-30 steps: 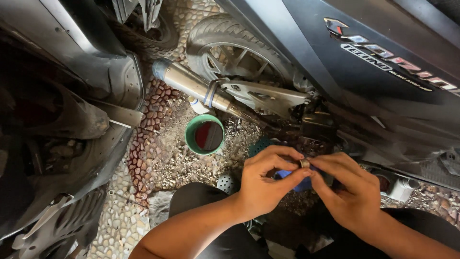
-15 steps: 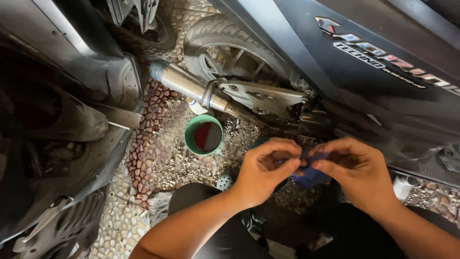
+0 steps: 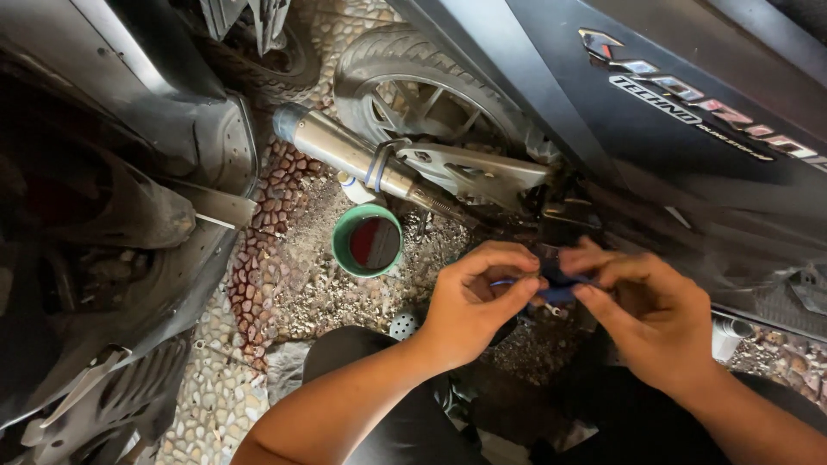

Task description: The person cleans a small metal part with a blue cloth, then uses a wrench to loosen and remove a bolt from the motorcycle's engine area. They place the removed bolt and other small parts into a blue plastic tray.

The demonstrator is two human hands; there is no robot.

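Pebbled ground (image 3: 310, 284) set with small rounded stones, reddish in a strip at left and grey with grit toward the centre, seen from above between two parked motorbikes. The dark body panel (image 3: 655, 146) of the right-hand motorbike runs diagonally across the upper right; its rear wheel (image 3: 413, 95) stands at top centre, and a silver exhaust pipe (image 3: 345, 155) slants from the upper left down toward the engine area. The second motorbike (image 3: 103, 224) fills the left edge, its black plastic edges overhanging the stones. The open strip of ground between the two machines is narrow; in it stands a green cup (image 3: 368, 240), upright, with dark red liquid inside, just below the exhaust pipe and well clear of both hands. A small perforated metal disc (image 3: 403, 325) lies on the ground beside the left wrist. The left hand (image 3: 474, 297) and right hand (image 3: 650, 323) meet at centre, close under the motorbike's lower edge, fingertips pinched narrowly on a small blue piece (image 3: 556, 288) held between them; what kind of part it is cannot be told. The person's dark-clad knees (image 3: 379, 405) occupy the bottom edge.
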